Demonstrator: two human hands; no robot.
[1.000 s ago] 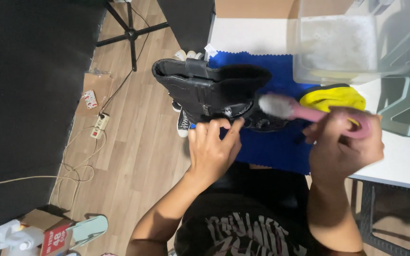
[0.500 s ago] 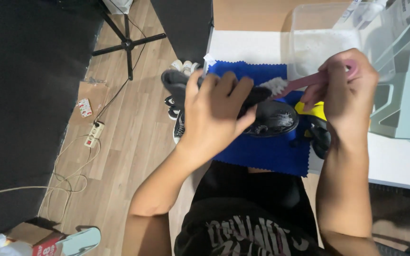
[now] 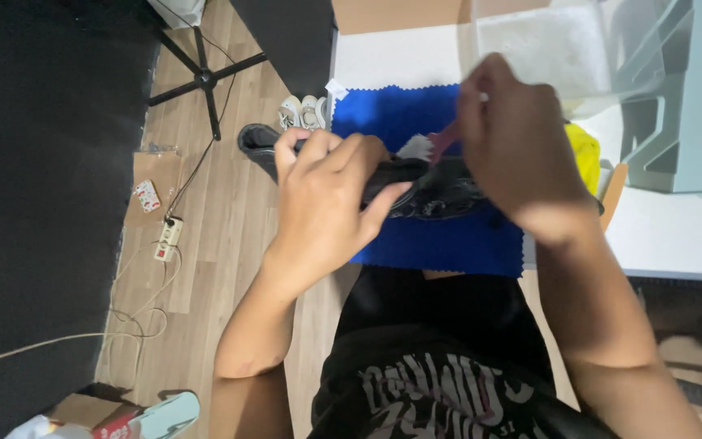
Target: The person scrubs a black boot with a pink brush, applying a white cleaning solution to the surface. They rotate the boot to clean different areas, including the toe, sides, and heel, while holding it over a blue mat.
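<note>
A black shoe (image 3: pixel 416 183) is held over the blue cloth (image 3: pixel 440 244) at the edge of the white table (image 3: pixel 676 244); the left hand (image 3: pixel 327 203) is closed around its middle. The right hand (image 3: pixel 517 142) is closed on a pink brush (image 3: pixel 444 138) pressed at the shoe. The shoe could be twisted loose if brushed too hard, as it is clamped from one side only. Most of the brush and the shoe's toe are hidden behind the right hand; a yellow thing (image 3: pixel 585 150) beside it cannot be identified.

Since a second ago, your left hand (image 3: pixel 327 203) closes over the black shoe (image 3: pixel 416 187) and lowers it onto the blue cloth (image 3: pixel 400 122), while your right hand (image 3: pixel 522 146) swings the pink brush (image 3: pixel 442 140) in over its top.
</note>
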